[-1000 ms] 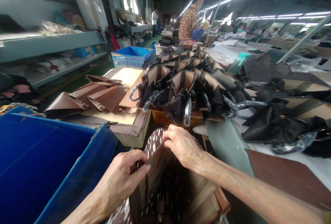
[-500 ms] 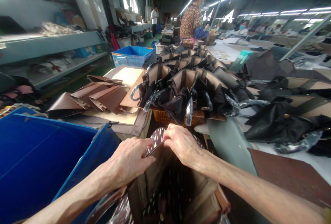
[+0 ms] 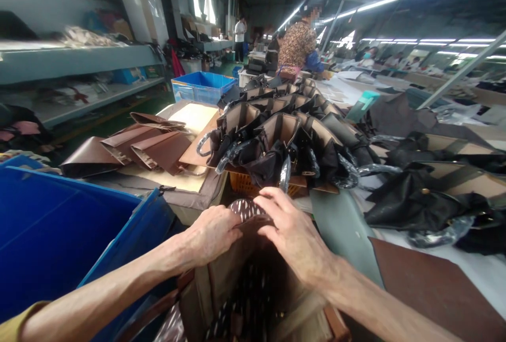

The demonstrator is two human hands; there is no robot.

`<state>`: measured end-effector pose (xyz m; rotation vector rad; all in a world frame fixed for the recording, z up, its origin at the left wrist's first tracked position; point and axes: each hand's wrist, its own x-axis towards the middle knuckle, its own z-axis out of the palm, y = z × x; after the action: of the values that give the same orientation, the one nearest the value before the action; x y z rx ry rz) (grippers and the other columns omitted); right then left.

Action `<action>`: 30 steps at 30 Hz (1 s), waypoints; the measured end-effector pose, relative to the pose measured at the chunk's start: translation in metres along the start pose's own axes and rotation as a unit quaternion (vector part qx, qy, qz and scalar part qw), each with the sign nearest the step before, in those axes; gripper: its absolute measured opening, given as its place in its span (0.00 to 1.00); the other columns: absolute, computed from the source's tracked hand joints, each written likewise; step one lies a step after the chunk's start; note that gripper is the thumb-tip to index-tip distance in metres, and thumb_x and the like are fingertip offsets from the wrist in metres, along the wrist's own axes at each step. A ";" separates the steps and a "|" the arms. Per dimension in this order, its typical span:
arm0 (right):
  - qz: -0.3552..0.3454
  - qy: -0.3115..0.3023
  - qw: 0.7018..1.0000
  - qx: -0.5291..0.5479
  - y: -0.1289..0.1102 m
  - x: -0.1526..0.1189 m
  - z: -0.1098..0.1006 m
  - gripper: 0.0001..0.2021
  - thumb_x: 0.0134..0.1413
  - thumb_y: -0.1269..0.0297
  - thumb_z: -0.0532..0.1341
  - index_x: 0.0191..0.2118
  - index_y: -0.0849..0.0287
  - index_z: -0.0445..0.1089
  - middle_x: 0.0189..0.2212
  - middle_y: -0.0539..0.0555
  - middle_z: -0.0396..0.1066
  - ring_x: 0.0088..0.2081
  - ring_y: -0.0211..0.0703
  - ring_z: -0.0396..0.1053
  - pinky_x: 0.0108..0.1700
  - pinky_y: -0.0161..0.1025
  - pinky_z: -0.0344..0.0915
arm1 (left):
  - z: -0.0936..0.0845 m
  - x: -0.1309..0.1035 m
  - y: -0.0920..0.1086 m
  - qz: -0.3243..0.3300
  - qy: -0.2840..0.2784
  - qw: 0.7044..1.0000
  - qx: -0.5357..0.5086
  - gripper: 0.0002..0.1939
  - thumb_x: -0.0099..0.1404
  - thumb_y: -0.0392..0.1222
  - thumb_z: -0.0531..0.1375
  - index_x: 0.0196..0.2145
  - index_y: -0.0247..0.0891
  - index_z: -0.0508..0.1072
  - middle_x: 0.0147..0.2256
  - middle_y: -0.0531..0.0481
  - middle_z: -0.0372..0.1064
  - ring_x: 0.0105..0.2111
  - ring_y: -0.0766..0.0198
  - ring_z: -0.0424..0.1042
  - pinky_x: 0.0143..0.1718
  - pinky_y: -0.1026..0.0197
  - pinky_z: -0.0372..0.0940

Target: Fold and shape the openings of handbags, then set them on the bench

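Note:
An open handbag stands right in front of me, its mouth facing up, with a tan lining inside. Dark brown fabric with white flecks shows at its far rim. My left hand pinches that rim between thumb and fingers, left of the middle. Just to the right, my right hand holds the same edge, fingers over the outside and thumb on the inner side. More flecked fabric is visible deep inside the bag, and a brown strap lies at its left. The bag's lower outside is hidden.
Black handbags with plastic-wrapped handles crowd the board ahead. Brown leather pieces lie to their left. A large blue bin stands close at my left. A brown sheet lies at the right. A person in a patterned top stands beyond.
My right hand has loosened its bunched pinch and spread its fingers along the rim. My left hand has shifted slightly left and keeps its hold. The camera view has moved a little.

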<state>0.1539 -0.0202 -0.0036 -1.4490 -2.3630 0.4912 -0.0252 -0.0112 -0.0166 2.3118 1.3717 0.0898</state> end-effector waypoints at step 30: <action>0.099 -0.140 0.972 -0.159 0.038 -0.028 -0.010 0.15 0.45 0.69 0.58 0.43 0.55 0.63 0.36 0.53 0.72 0.39 0.47 0.68 0.32 0.36 0.54 | -0.009 -0.008 0.015 0.050 -0.066 0.991 0.107 0.10 0.60 0.38 0.51 0.25 0.38 0.71 0.23 0.50 0.69 0.27 0.60 0.70 0.24 0.65 0.53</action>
<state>0.2004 -0.0283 -0.0147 -1.8814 -2.6237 0.3985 -0.0191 -0.0212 -0.0012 2.5120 1.2524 -0.1836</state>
